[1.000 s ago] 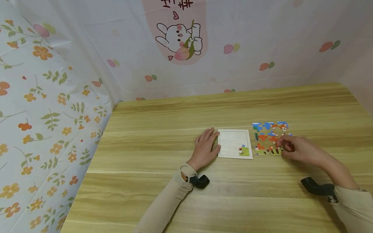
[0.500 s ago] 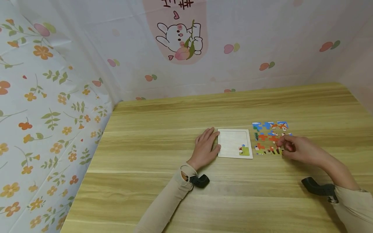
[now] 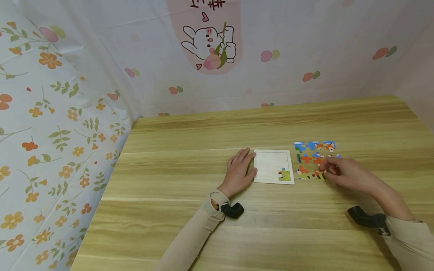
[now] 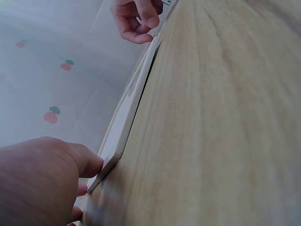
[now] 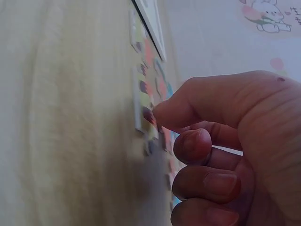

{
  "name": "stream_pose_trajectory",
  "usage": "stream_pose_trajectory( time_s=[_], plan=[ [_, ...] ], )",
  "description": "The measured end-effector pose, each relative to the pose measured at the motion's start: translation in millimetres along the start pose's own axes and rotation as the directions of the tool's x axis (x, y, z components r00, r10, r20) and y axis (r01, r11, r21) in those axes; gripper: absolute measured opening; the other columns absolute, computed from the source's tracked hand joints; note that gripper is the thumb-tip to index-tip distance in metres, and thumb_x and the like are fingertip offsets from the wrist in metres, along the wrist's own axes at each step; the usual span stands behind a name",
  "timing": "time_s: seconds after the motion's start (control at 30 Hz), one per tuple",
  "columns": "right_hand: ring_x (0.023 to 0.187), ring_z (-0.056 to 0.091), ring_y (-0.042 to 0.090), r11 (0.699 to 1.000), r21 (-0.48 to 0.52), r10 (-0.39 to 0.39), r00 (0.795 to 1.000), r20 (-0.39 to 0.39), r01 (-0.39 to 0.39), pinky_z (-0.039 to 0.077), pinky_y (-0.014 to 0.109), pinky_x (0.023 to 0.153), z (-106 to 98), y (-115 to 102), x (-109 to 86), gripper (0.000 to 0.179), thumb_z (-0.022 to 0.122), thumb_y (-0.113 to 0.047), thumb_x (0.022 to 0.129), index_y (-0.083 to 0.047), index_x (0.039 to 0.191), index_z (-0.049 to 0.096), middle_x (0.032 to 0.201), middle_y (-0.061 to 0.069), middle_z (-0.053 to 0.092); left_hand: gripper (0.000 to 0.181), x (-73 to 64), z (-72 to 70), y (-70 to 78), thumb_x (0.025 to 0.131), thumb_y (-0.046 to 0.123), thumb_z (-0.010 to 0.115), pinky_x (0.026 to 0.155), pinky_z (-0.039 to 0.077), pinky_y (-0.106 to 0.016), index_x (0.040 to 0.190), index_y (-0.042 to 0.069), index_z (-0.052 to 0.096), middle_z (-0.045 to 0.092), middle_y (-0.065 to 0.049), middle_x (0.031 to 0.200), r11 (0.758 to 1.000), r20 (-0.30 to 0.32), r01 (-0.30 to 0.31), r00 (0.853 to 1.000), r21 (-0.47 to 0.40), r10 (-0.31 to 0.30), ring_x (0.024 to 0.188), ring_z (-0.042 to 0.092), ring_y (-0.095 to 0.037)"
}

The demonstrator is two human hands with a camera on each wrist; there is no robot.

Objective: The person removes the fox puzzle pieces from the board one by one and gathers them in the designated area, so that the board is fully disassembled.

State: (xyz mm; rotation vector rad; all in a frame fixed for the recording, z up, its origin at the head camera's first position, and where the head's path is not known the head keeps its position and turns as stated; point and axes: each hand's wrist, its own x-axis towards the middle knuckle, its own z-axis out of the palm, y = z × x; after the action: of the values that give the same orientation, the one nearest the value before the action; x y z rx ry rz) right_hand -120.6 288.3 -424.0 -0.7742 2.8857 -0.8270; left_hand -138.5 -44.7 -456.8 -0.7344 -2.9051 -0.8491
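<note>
My left hand (image 3: 238, 173) lies at the left edge of a pale square puzzle tray (image 3: 268, 165), thumb and fingertips touching its rim. In the left wrist view, the thumb (image 4: 89, 160) is against the corner of the tray. One green puzzle piece (image 3: 285, 174) with a blue knob sits in the tray's lower right corner. My right hand (image 3: 352, 174) is bent over the loose pieces, and its thumb and index finger pinch a green, red and brown puzzle piece (image 5: 143, 101) in the bottom row. The thumb hides part of that piece.
Several loose jigsaw pieces (image 3: 306, 159), with fox, sky and grass prints, lie in rows right of the tray. They rest on a wood-grain table (image 3: 190, 165). Printed curtains (image 3: 142, 52) hang behind and to the left. A black wrist mount (image 3: 366, 218) is on the right forearm.
My right hand has shifted very slightly left over the bottom row of pieces. The left hand and the tray have stayed where they were.
</note>
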Motion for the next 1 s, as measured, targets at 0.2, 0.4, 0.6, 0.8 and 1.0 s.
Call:
stream_pose_trajectory(
  time_s=[0.2,0.4,0.6,0.8,1.0],
  plan=[
    [0.056,0.032,-0.003,0.998,0.037,-0.056,0.998,-0.014,0.056,0.027,0.02,0.05,11.7,-6.6,7.0,0.019,0.065,0.0,0.077,-0.015,0.084,0.055,0.063,-0.014,0.035,0.047,-0.1,0.0,0.5,0.094,0.026,0.048,0.106,0.019,-0.041,0.138,0.011,0.044,0.031,-0.011,0.148,1.0,0.001,0.001,1.0,0.005,-0.001,0.138,0.021,-0.022],
    [0.057,0.032,-0.003,0.994,0.069,-0.081,0.996,-0.02,0.083,0.029,0.02,0.05,18.0,-11.6,11.5,0.019,0.063,0.002,0.078,-0.013,0.087,0.056,0.065,-0.013,0.036,0.047,0.3,0.1,-0.1,0.094,0.025,0.048,0.106,0.018,-0.042,0.138,0.008,0.044,0.031,-0.013,0.147,1.0,-0.011,-0.014,1.0,-0.025,0.014,0.138,0.02,-0.024],
    [0.056,0.031,-0.002,0.995,0.089,-0.044,0.999,-0.012,0.045,0.028,0.02,0.049,17.8,-12.9,10.7,0.021,0.062,0.002,0.079,-0.012,0.093,0.058,0.065,-0.012,0.036,0.047,-0.1,0.8,-0.4,0.093,0.024,0.048,0.105,0.018,-0.042,0.137,0.007,0.045,0.032,-0.014,0.147,1.0,-0.015,-0.02,1.0,-0.016,0.02,0.137,0.021,-0.024],
    [0.056,0.031,-0.002,0.996,0.075,-0.04,0.999,-0.03,0.042,0.028,0.021,0.049,16.6,-15.5,11.3,0.021,0.062,0.002,0.078,-0.012,0.094,0.06,0.064,-0.012,0.036,0.047,-0.3,-0.8,1.0,0.094,0.024,0.047,0.106,0.018,-0.042,0.139,0.01,0.043,0.03,-0.011,0.148,1.0,0.007,0.001,1.0,-0.013,-0.001,0.138,0.02,-0.023],
    [0.055,0.031,-0.001,0.997,0.057,-0.046,0.998,-0.043,0.048,0.028,0.021,0.049,15.6,-24.5,14.2,0.019,0.063,0.002,0.077,-0.011,0.09,0.06,0.062,-0.012,0.035,0.047,0.0,-0.9,0.9,0.094,0.025,0.047,0.107,0.017,-0.041,0.139,0.01,0.043,0.029,-0.01,0.149,1.0,0.011,0.006,1.0,-0.007,-0.006,0.138,0.019,-0.022]
  ],
)
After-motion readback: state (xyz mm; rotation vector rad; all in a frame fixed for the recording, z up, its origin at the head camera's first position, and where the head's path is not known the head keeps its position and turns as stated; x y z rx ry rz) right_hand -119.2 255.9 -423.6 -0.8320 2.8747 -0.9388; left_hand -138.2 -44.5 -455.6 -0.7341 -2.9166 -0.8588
